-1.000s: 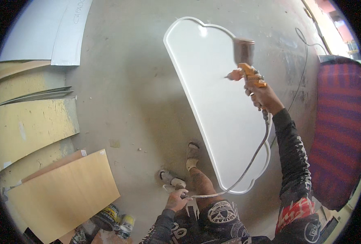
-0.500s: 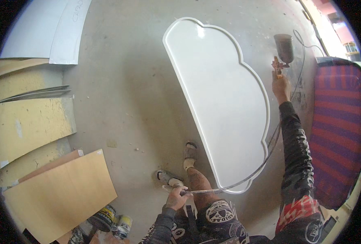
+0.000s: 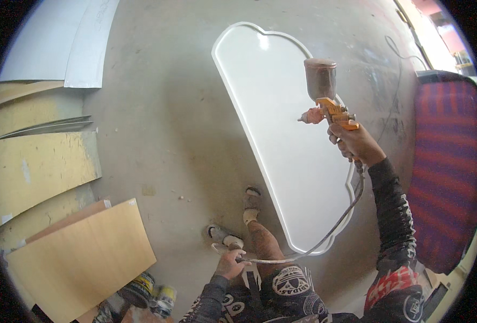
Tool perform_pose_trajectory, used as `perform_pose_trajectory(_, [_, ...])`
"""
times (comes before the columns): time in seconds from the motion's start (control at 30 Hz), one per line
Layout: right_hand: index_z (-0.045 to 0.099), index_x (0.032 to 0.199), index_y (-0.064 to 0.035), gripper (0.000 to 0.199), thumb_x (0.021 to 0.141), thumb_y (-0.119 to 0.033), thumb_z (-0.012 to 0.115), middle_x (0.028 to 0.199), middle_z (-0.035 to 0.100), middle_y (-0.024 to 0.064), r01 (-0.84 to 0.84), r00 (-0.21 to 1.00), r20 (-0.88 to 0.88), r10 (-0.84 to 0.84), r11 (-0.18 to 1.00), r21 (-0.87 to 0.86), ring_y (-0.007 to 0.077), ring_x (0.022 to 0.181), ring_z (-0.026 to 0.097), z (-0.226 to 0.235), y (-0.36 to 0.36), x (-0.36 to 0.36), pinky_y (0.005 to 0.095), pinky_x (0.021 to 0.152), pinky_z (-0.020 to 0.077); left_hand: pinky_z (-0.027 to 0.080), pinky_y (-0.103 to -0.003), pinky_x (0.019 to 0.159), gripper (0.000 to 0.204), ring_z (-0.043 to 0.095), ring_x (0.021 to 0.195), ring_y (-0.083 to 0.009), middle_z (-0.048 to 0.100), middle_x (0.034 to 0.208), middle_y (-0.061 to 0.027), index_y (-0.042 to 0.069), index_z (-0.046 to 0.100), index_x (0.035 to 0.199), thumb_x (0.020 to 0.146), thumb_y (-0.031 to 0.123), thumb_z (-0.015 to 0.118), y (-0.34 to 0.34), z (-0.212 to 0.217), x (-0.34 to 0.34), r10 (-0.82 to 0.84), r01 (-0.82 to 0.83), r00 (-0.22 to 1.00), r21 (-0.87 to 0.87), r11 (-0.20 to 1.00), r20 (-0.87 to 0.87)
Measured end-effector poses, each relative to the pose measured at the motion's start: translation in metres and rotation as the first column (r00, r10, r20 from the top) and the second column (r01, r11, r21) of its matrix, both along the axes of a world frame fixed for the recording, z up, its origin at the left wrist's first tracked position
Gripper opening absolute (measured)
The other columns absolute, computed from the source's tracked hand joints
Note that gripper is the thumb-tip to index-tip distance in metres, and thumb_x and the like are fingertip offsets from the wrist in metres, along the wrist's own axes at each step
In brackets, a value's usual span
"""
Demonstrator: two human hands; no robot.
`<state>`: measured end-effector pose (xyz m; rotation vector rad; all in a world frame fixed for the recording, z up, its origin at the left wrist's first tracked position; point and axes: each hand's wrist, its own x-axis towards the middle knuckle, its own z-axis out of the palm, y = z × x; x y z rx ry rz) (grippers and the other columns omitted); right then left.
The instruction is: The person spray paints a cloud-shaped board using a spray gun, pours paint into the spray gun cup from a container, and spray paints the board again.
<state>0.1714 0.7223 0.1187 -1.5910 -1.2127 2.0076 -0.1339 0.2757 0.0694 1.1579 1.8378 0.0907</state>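
My right hand [image 3: 358,143] grips the handle of a paint spray gun [image 3: 332,112]. The gun has an orange body, a brownish cup on top and a nozzle aimed to the left. It is held above the right side of a white cloud-shaped panel [image 3: 281,124] with a raised rim and a glossy surface. From the gun's handle a grey air hose [image 3: 324,242] curves down and across to the left. My left hand [image 3: 231,263] is closed around that hose, low in front of my legs.
Wooden boards [image 3: 82,258] and yellowish sheets [image 3: 44,161] lean at the left, below a white sheet [image 3: 61,43]. Paint cans [image 3: 164,299] stand at the lower left. A red-and-purple striped cloth [image 3: 445,172] covers something at the right. My sandalled feet are on the grey floor beside the panel.
My right hand has swung the spray gun left and nearer, from beside the panel to over it, turning the nozzle leftward. The hose has shifted with it; my left hand keeps hold.
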Motion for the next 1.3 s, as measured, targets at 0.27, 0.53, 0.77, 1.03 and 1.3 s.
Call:
perform_pose_trajectory(0.27, [0.056,0.102,-0.0029,0.026,0.092,-0.026,0.059,0.088,0.066,0.007,0.086,0.987,-0.153,-0.059,0.981,0.177,0.0015,0.045,0.044,-0.024,-0.024,0.031,0.018,0.036,0.0364,0.052,-0.037,0.074,0.049,0.067,0.086,-0.027,0.068,0.09,-0.0151,0.004,0.063,0.103,0.067,0.031,0.083,0.003,-0.007,-0.008,0.025,-0.025,0.999,-0.004,1.0,0.043])
perform_pose_trajectory(0.53, [0.057,0.11,-0.0009,0.024,0.094,-0.019,0.056,0.101,0.068,0.013,0.182,0.949,-0.288,-0.131,0.971,0.158,0.0027,0.046,0.047,-0.022,-0.071,0.028,0.0197,0.038,0.0395,0.052,-0.035,0.078,0.053,0.067,0.089,-0.0259,0.068,0.095,-0.0149,0.003,0.062,0.111,0.07,0.032,0.081,0.026,0.013,-0.012,0.056,-0.052,0.998,-0.143,0.988,0.026])
perform_pose_trajectory(0.77, [0.06,0.109,0.0009,0.023,0.091,-0.013,0.058,0.098,0.068,0.0111,0.114,0.957,-0.279,-0.086,0.99,0.088,0.0036,0.049,0.046,-0.012,-0.114,0.001,0.0206,0.043,0.0396,0.049,-0.037,0.085,0.053,0.064,0.1,-0.0281,0.065,0.106,-0.0175,0.002,0.06,0.114,0.076,0.036,0.074,0.049,0.022,-0.023,-0.031,0.04,0.999,-0.239,0.97,0.039])
perform_pose_trajectory(1.03, [0.059,0.117,-0.0013,0.036,0.082,-0.007,0.066,0.093,0.068,0.0025,0.31,0.891,-0.381,-0.247,0.944,0.113,0.007,0.067,0.056,-0.031,-0.23,-0.035,0.0228,0.061,0.0472,0.047,-0.039,0.087,0.042,0.062,0.099,-0.0317,0.065,0.104,-0.0174,0.004,0.063,0.108,0.08,0.035,0.069,0.046,-0.025,-0.042,-0.281,0.305,0.945,-0.141,0.942,0.168])
perform_pose_trajectory(1.3, [0.057,0.116,0.0039,0.038,0.082,-0.01,0.064,0.09,0.061,0.0049,0.488,0.873,-0.263,-0.411,0.766,0.419,0.0126,0.076,0.057,0.014,-0.314,-0.083,0.0277,0.067,0.0473,0.046,-0.041,0.088,0.038,0.06,0.102,-0.0332,0.065,0.104,-0.0172,0.007,0.065,0.105,0.086,0.039,0.062,0.041,-0.037,-0.089,-0.417,0.432,0.902,-0.235,0.87,0.114])
